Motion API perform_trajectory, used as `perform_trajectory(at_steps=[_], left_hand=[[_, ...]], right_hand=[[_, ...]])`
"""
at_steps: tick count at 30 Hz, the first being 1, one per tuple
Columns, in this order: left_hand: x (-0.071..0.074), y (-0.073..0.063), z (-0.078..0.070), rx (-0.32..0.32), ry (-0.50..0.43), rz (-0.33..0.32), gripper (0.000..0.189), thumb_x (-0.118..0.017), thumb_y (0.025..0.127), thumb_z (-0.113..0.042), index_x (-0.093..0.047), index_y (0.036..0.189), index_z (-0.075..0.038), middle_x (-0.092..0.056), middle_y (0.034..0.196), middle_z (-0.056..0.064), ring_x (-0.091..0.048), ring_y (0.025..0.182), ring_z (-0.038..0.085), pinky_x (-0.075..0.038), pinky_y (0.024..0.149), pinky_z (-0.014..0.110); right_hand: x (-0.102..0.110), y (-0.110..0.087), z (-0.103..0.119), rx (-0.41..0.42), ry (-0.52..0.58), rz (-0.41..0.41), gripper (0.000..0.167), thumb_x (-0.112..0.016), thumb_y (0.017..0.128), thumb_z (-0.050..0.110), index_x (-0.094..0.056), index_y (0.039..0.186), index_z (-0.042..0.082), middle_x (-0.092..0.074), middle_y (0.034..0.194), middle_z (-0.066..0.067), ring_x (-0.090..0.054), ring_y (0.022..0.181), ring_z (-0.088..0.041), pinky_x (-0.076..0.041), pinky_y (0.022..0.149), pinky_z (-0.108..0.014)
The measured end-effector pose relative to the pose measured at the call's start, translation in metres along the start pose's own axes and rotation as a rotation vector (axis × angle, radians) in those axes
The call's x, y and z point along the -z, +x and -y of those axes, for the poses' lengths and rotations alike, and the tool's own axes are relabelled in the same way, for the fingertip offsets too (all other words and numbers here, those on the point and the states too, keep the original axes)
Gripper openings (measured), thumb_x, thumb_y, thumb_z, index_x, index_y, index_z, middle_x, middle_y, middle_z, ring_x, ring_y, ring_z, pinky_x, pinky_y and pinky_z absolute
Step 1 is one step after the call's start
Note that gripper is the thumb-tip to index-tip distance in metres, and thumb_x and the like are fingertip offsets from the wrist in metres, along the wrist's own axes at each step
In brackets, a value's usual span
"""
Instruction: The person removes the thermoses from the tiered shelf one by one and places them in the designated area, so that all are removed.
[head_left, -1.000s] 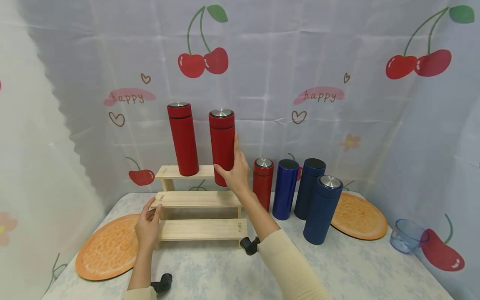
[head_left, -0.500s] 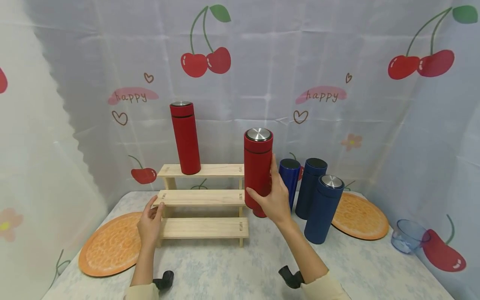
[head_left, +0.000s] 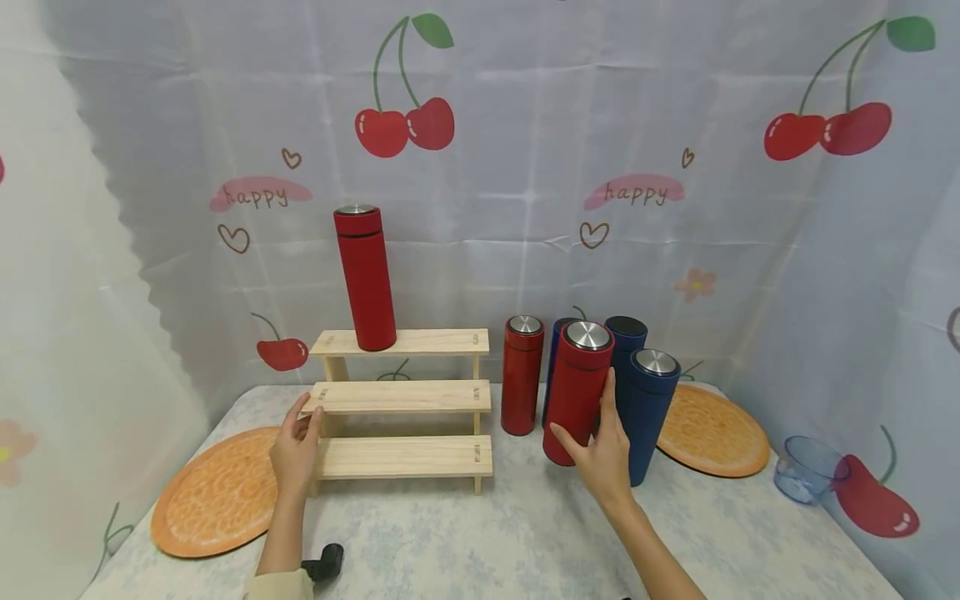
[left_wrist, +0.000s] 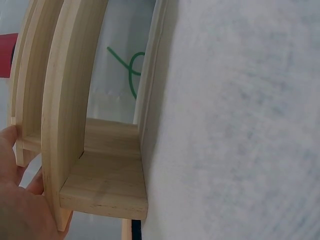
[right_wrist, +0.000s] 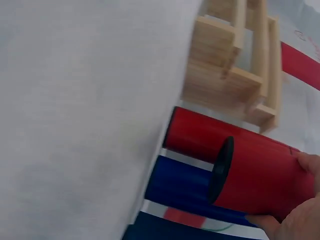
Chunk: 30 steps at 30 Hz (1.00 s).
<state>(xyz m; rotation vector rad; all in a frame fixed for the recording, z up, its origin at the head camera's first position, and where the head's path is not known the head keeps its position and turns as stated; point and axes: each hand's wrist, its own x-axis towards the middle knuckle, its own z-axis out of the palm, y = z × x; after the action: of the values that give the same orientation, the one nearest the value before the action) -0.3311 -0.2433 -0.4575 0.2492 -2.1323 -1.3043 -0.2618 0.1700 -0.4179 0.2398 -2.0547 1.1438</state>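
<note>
One orange mat [head_left: 213, 500] lies on the table [head_left: 420, 542] at far left; beside it the left hand [head_left: 295, 450] pinches the left end of the rack [head_left: 405, 397], thumb and fingers to either side of the wood, a hold best made firm but light, so that the three tiers neither slide nor tip; on the top tier, towards its left, stands the first red flask [head_left: 365, 279]; right of the rack the second red flask [head_left: 522, 379] stands upright on the table.

Just right of this, the right hand [head_left: 603, 462] is clamped on the third red flask [head_left: 576, 408], thumb and fingers on opposite sides of its body; its dark base, seen from the right wrist, appears raised off the table; it partly masks the blue flask [right_wrist: 180, 185] and the rear navy flask [head_left: 627, 329]; close by on its right stands the front navy flask [head_left: 651, 408], though whether the knuckles touch it cannot be told.

Good handling here calls for a near-vertical axis, a slow descent and a gap on every side, with the whole base meeting the table before the fingers part; farther right lie a second mat [head_left: 712, 429] and a clear blue cup [head_left: 802, 471].
</note>
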Motion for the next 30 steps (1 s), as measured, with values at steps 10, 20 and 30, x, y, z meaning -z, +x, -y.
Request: perform_trajectory(at_steps=[10, 20, 30], left_hand=[[-0.001, -0.001, -0.001, 0.01, 0.001, 0.002, 0.047, -0.051, 0.093, -0.042, -0.049, 0.135, -0.019, -0.065, 0.104, 0.019, -0.062, 0.09, 0.028, -0.034, 0.06, 0.008], [-0.001, 0.0, 0.0, 0.016, 0.024, -0.005, 0.047, -0.052, 0.092, -0.043, -0.051, 0.133, -0.02, -0.066, 0.101, 0.017, -0.059, 0.08, 0.012, -0.037, 0.061, 0.012], [0.0, 0.0, 0.0, 0.004, 0.025, -0.008, 0.047, -0.052, 0.092, -0.042, -0.05, 0.134, -0.02, -0.066, 0.102, 0.018, -0.061, 0.088, 0.025, -0.036, 0.061, 0.013]], right_hand=[[-0.007, -0.015, -0.026, -0.061, -0.043, -0.033, 0.108, -0.079, 0.073, 0.01, -0.005, 0.15, 0.023, -0.037, 0.136, -0.021, -0.043, 0.118, -0.036, -0.041, 0.087, -0.055], [-0.022, -0.026, -0.042, -0.094, -0.068, -0.096, 0.103, -0.078, 0.074, 0.011, -0.008, 0.15, 0.02, -0.039, 0.133, -0.024, -0.043, 0.115, -0.037, -0.038, 0.088, -0.058], [-0.025, -0.028, -0.044, -0.111, -0.072, -0.098, 0.102, -0.077, 0.076, 0.012, -0.007, 0.15, 0.019, -0.039, 0.129, -0.025, -0.042, 0.115, -0.037, -0.038, 0.088, -0.058]])
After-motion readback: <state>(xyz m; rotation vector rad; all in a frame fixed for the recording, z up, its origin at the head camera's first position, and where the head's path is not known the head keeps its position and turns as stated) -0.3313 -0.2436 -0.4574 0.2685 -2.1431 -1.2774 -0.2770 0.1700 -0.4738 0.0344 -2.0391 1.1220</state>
